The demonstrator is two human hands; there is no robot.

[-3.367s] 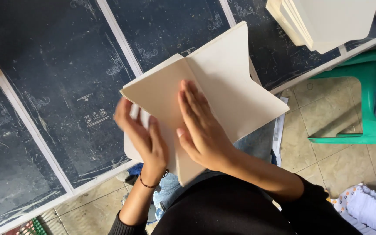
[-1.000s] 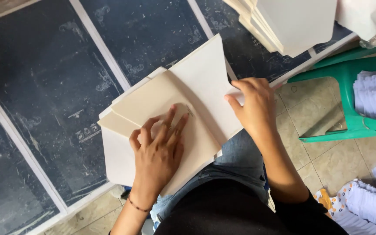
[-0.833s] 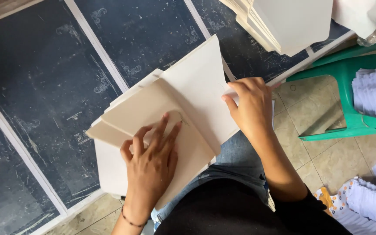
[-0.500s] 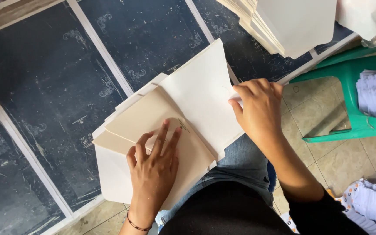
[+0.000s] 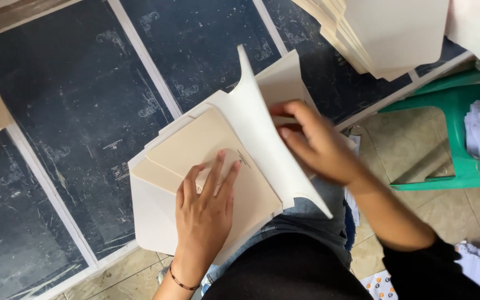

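While the left hand (image 5: 204, 208) presses flat on a tan rectangular card (image 5: 212, 166) resting on the lap, the right hand (image 5: 315, 141) pinches a white paper sheet (image 5: 262, 133) lifted upright, half folded over it.

A dark blue-black patterned mat (image 5: 84, 111) with pale stripes is covering most of the floor. Right of the mat, beige floor tiles (image 5: 412, 150) are showing, and a green plastic stool (image 5: 462, 111) is standing on them.
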